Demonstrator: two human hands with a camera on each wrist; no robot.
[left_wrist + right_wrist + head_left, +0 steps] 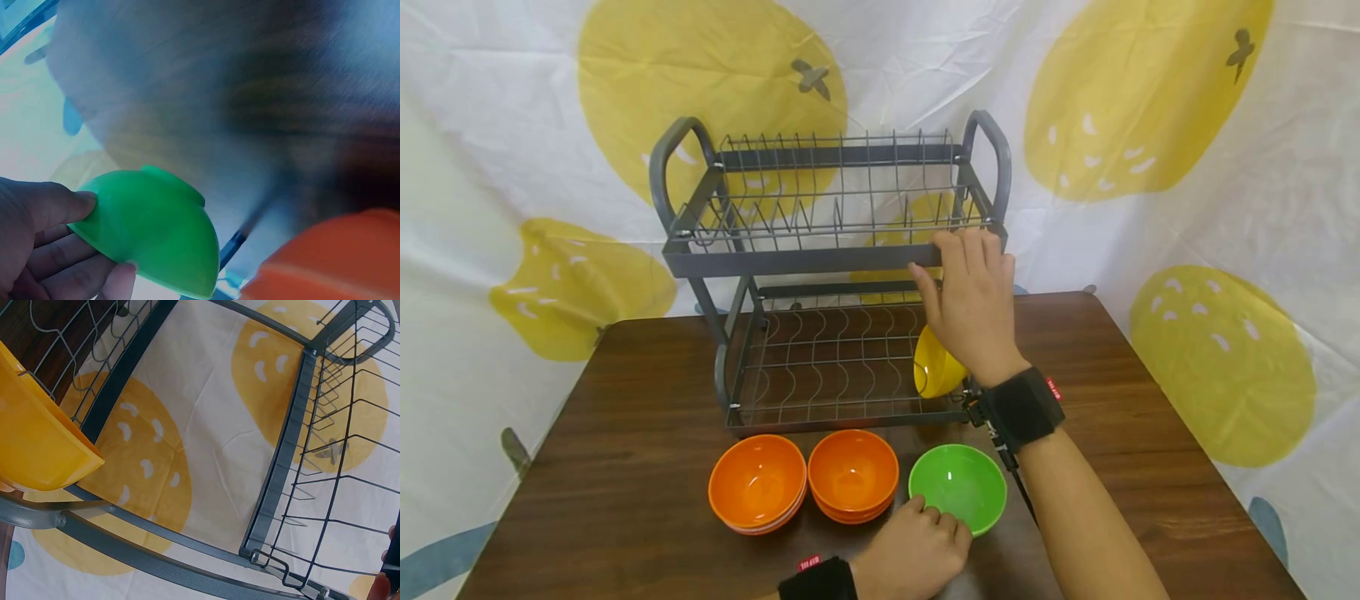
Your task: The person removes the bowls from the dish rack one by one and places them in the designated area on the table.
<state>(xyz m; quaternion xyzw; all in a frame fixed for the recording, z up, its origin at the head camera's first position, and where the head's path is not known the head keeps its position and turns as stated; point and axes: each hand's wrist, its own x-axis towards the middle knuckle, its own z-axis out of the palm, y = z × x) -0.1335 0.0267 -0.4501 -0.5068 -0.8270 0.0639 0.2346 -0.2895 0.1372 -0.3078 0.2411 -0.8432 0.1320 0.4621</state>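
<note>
My left hand [917, 550] pinches the near rim of a green bowl [955, 483], thumb on its outside and fingers at its rim in the left wrist view. The bowl is seen from its side there, its foot ring showing. On the front rail of the grey two-tier dish rack [805, 263], at the right end, my right hand [973, 300] grips with fingers over the top. A yellow bowl [934, 367] stands tilted on its side in the lower tier, partly hidden behind the right wrist. Only fingertips of the right hand appear at the edge of the right wrist view.
Two orange bowl stacks, a left one [757, 483] and a middle one [853, 471], stand in front of the rack, left of the green bowl. The brown wooden table [617, 467] carries everything. A patterned curtain [917, 67] hangs behind and at both sides.
</note>
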